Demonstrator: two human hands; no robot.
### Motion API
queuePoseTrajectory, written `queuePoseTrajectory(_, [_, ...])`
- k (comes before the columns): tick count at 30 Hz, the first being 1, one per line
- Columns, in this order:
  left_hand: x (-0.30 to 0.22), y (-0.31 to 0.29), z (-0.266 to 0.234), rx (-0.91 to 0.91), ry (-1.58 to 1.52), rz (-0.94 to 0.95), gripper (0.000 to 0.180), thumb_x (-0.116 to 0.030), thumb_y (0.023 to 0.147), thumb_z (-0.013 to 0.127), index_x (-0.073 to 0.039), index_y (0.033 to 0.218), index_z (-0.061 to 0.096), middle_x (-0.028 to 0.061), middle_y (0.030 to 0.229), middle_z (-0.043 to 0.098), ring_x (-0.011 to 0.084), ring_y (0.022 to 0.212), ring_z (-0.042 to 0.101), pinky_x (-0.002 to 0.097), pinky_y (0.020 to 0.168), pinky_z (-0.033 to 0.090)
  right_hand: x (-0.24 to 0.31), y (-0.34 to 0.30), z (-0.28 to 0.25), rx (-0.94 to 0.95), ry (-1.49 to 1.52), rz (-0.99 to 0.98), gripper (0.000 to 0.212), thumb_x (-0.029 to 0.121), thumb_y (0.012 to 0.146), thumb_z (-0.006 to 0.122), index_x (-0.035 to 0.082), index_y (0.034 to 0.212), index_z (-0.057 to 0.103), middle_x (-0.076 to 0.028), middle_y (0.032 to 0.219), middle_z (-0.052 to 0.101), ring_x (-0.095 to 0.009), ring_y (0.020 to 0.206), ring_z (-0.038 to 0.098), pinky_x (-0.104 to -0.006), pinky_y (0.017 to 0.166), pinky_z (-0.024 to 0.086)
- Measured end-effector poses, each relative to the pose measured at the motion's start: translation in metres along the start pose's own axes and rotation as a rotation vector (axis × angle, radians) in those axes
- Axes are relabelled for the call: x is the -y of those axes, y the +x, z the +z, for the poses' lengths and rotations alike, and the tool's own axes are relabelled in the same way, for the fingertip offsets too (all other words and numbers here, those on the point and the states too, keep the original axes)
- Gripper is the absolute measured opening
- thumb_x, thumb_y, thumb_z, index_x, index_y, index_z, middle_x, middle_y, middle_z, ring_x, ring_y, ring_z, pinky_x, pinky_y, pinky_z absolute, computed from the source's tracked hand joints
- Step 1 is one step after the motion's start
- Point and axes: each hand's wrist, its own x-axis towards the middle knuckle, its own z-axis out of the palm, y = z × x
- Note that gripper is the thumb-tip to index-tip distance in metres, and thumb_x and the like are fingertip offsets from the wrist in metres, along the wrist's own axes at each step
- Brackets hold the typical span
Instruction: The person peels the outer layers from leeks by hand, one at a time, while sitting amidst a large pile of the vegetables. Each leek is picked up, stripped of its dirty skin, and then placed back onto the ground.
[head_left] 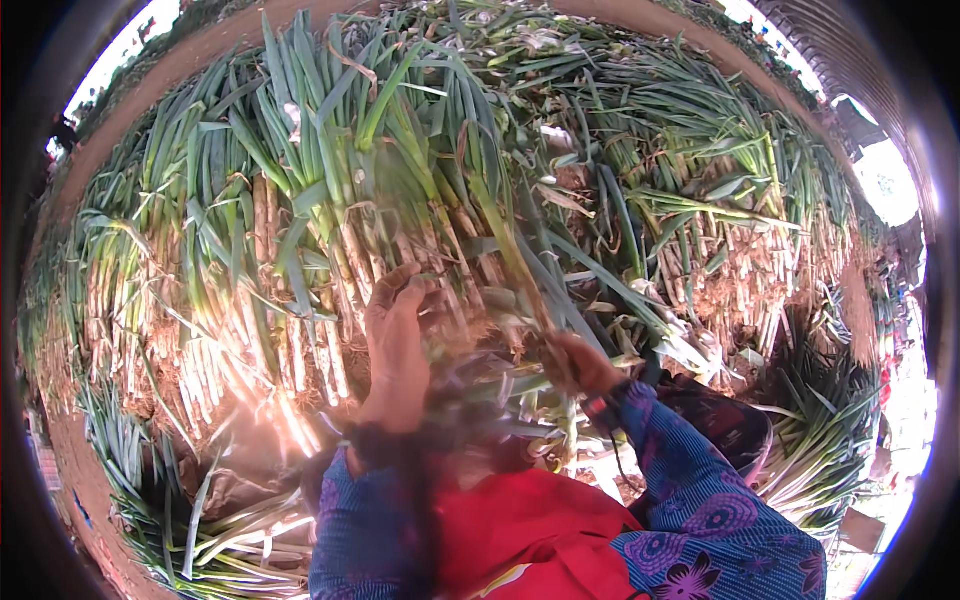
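My right hand (588,366) closes round the lower part of a leek (518,262), whose stalk slants up and left towards its green leaves. My left hand (398,335) is raised a little to the left, its fingers loosely bent and apart, near the white stalks of the leek pile. I make out nothing held in it, though a smeared patch beside its fingertips hides detail. Before both hands spreads a large heap of leeks (235,325), white root ends towards me and green leaves pointing away.
Another leek pile (730,255) stands at the right. Loose leaves and trimmings (665,335) lie between the piles. More leeks (240,535) are at the lower left and others (825,440) at the lower right. A dark bag-like object (715,415) sits beside my right forearm. Bare soil (90,180) borders the heap.
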Motion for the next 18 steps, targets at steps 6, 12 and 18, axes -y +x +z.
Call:
queuePoseTrajectory(6, [0.041, 0.003, 0.036, 0.113, 0.097, -0.244, 0.03, -0.018, 0.093, 0.053, -0.005, 0.12, 0.049, 0.0043, 0.095, 0.059, 0.0157, 0.081, 0.062, 0.029, 0.064, 0.051, -0.043, -0.147, 0.021, 0.005, 0.003, 0.008, 0.035, 0.034, 0.095, 0.051, 0.003, 0.113, 0.055, 0.001, 0.063, 0.045, -0.009, 0.05, 0.043, -0.0262, 0.047, 0.04])
queuePoseTrajectory(12, [0.097, -0.007, 0.071, 0.227, 0.156, -0.476, 0.04, -0.027, 0.091, 0.057, -0.008, 0.125, 0.046, 0.0057, 0.107, 0.053, 0.018, 0.088, 0.056, 0.0351, 0.068, 0.049, -0.076, -0.269, 0.05, -0.264, -0.031, -0.05, 0.041, 0.03, 0.094, 0.052, -0.002, 0.119, 0.048, 0.001, 0.057, 0.042, -0.008, 0.043, 0.039, -0.0226, 0.039, 0.03])
queuePoseTrajectory(18, [0.119, -0.004, 0.098, 0.224, 0.2, -0.272, 0.044, -0.026, 0.085, 0.065, -0.006, 0.121, 0.047, 0.006, 0.102, 0.055, 0.0171, 0.083, 0.055, 0.0337, 0.065, 0.047, -0.1, -0.337, 0.06, -0.327, -0.289, -0.041, 0.037, 0.027, 0.091, 0.055, -0.001, 0.115, 0.047, 0.0, 0.061, 0.044, -0.008, 0.046, 0.042, -0.0225, 0.041, 0.034])
